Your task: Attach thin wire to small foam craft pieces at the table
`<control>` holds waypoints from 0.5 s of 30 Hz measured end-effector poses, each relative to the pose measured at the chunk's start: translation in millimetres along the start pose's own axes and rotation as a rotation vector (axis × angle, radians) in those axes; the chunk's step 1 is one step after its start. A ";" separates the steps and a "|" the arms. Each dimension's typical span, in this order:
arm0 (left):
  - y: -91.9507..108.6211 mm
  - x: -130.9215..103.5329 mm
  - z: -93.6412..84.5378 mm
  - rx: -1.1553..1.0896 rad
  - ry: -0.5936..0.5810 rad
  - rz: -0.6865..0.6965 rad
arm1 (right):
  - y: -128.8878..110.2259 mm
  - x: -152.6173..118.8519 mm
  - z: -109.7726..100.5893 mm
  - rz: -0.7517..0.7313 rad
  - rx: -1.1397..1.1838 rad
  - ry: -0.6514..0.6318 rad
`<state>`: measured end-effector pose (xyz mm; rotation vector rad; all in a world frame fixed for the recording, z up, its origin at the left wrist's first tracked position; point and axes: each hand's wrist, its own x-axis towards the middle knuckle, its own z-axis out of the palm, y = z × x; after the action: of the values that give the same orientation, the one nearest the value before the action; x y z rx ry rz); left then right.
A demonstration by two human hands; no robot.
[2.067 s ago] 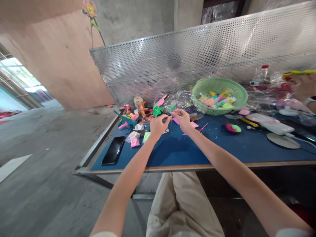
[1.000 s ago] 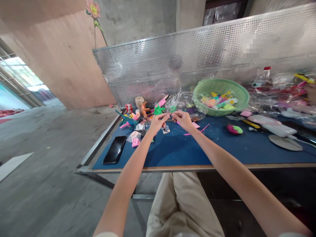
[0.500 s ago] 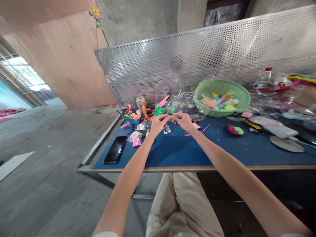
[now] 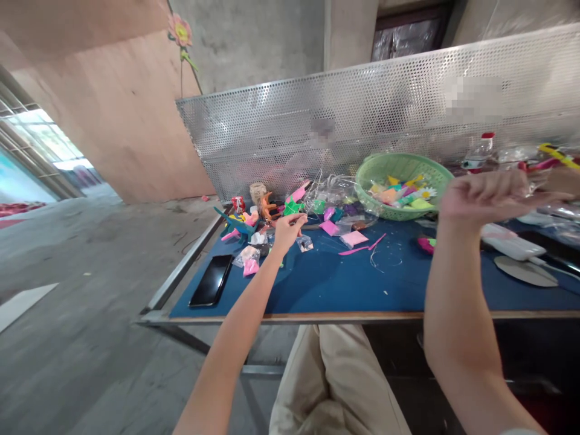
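Note:
My left hand (image 4: 290, 231) is closed in a pinch over the back of the blue table, with a thin pale thread (image 4: 312, 216) showing at its fingertips. Just behind those fingers lies a bright green piece (image 4: 293, 206), beside clear plastic wrap. My right hand (image 4: 489, 194) is raised at the right, in front of the green basket (image 4: 399, 211). Its fingers are curled, and whatever they hold is hidden or too fine to see. A loose loop of fine thread (image 4: 378, 266) rests on the tabletop between the hands.
A black phone (image 4: 211, 280) lies at the left table edge. Coloured clay packets (image 4: 354, 238), pink strips (image 4: 353, 251) and a blue clay shape (image 4: 238, 225) lie around the left hand. A perforated metal panel (image 4: 272, 127) stands behind. A bottle (image 4: 480, 154) is at back right.
My right hand has left my left hand's fingertips and swung right and up, toward the camera. My left hand stays pinched near the same spot. Pink packets are uncovered between them.

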<state>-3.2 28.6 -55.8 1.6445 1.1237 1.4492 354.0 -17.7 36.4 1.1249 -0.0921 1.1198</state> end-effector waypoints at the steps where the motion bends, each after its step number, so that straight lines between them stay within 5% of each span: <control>1: -0.1 0.4 -0.3 0.007 -0.001 0.015 | -3.2 -0.6 10.8 0.021 0.231 0.047; 4: -0.1 1.2 -2.1 0.010 0.007 0.048 | 1.5 -7.8 11.1 0.125 0.135 0.212; 6: -0.1 1.1 -3.6 -0.006 0.005 0.042 | 13.5 -15.3 -10.6 0.184 -0.240 0.274; 11: 2.3 -1.9 -3.6 -0.035 -0.051 0.057 | 46.0 -46.6 -81.7 0.219 -1.473 0.158; 15: 5.2 -3.9 -1.3 -0.108 -0.096 0.034 | 60.4 -70.7 -117.3 0.638 -2.069 0.094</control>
<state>-3.7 22.8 -52.5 1.6462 0.9520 1.4118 221.4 22.4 -20.5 -0.8825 -1.2581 0.9224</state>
